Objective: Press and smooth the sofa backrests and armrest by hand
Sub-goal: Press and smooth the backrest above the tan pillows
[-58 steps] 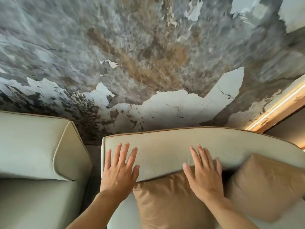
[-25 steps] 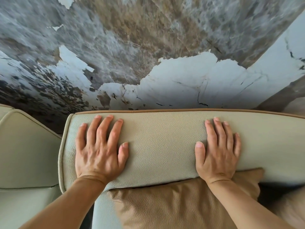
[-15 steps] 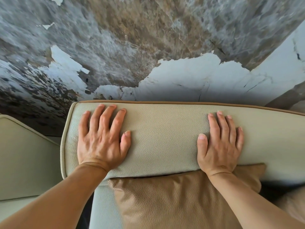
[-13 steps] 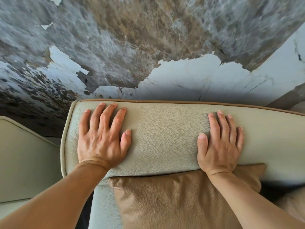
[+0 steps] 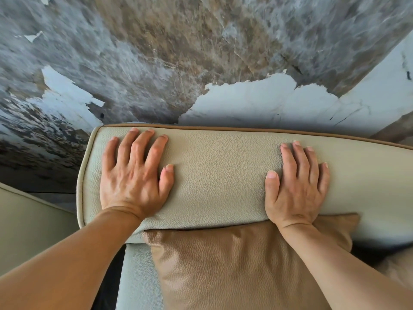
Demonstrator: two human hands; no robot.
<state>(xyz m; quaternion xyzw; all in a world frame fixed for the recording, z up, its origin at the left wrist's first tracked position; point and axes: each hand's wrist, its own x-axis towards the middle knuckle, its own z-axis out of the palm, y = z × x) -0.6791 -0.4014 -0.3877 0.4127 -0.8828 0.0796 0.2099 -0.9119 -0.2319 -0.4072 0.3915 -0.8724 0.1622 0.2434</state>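
A cream leather sofa backrest (image 5: 219, 175) with brown piping along its top runs across the middle of the head view. My left hand (image 5: 131, 177) lies flat on its left end, palm down, fingers spread toward the top edge. My right hand (image 5: 295, 186) lies flat further right, fingers close together, wrist over a tan cushion (image 5: 234, 267) that leans against the backrest below. Neither hand holds anything.
A second cream sofa section (image 5: 29, 222) stands at the left, separated by a dark gap (image 5: 107, 283). A marbled grey, brown and white wall (image 5: 201, 63) rises directly behind the backrest. Another tan cushion (image 5: 397, 271) shows at the right edge.
Since 2.3 s ago both hands moved up from the backrest's lower edge onto its face and the view closed in. Over the last half second the hands stay nearly still.
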